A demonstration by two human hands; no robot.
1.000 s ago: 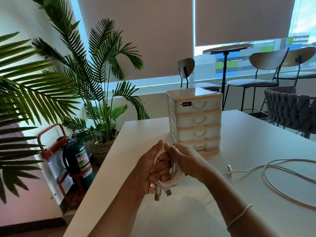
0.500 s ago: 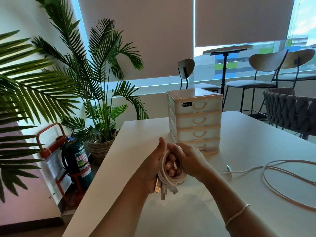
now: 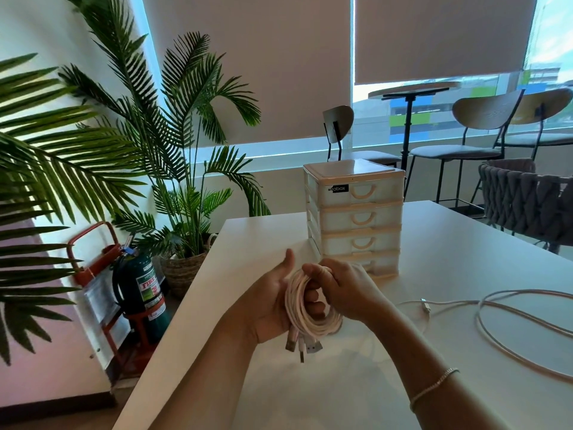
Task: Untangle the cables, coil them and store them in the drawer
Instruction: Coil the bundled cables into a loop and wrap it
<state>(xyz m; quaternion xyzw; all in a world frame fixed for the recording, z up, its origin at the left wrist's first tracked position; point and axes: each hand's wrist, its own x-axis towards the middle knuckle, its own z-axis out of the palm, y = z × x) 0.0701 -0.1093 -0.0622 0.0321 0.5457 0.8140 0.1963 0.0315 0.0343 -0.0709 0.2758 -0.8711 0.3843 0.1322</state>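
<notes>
Both hands (image 3: 313, 301) grip the coiled cable (image 3: 305, 318) above the table (image 3: 434, 259).

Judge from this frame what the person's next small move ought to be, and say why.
Probably free the right hand and pull open one drawer of the drawer unit. The coiled cable looks fully wound, gripped in both hands with its plugs hanging below the left hand, while every drawer in view is shut. The loose cable on the table can wait.

Sunlit windows (image 3: 434, 97) under half-lowered blinds (image 3: 248, 63), potted palms (image 3: 173, 144), high stools (image 3: 471, 141) beyond a white table (image 3: 465, 259).
</notes>
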